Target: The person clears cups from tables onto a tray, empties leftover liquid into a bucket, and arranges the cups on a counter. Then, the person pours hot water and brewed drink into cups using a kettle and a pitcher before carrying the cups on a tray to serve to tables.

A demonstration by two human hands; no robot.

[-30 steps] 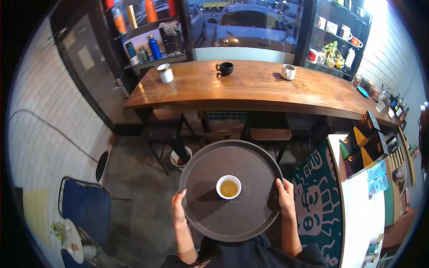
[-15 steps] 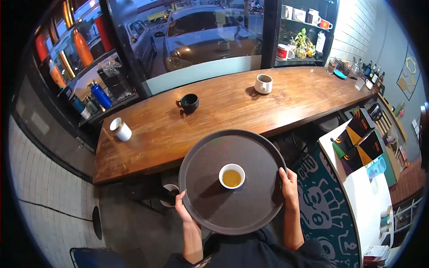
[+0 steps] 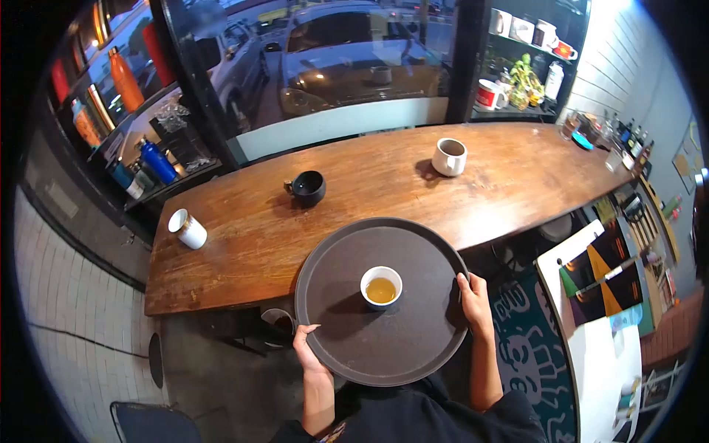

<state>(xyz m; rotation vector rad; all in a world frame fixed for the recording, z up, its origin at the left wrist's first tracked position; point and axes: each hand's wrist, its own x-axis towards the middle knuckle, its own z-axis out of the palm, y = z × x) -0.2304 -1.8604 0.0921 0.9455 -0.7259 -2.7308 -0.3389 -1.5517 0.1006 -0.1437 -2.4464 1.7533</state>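
"On the round serving tray [image 3: 391, 340], what was standing?"

"A small cup [image 3: 382, 286], upright near the middle, white inside, with amber liquid in it."

"And the tray itself?"

"Up in front of the person's dark top [image 3: 413, 417], held from both sides."

"How were the fingers?"

"The left hand [image 3: 312, 352] pinched the tray's left rim, thumb laid over the edge; its other fingers were hidden, so I couldn't tell whether they were spread. The right hand [image 3: 476, 303] pinched the opposite rim, thumb on top, the other fingers showing only in part, bent at the outer edge."

"What lay beyond?"

"A long wooden counter [image 3: 251, 255], with a white mug [image 3: 190, 232] towards its left end, a black cup [image 3: 309, 190] next, and a cream mug [image 3: 448, 158] farther right. Leftward, a blue bottle [image 3: 159, 162] stood on a shelf [image 3: 193, 176]; outside, a car [image 3: 354, 70] showed. Off to the right, dark boxes [image 3: 605, 284] sat on a white counter [image 3: 598, 358]."
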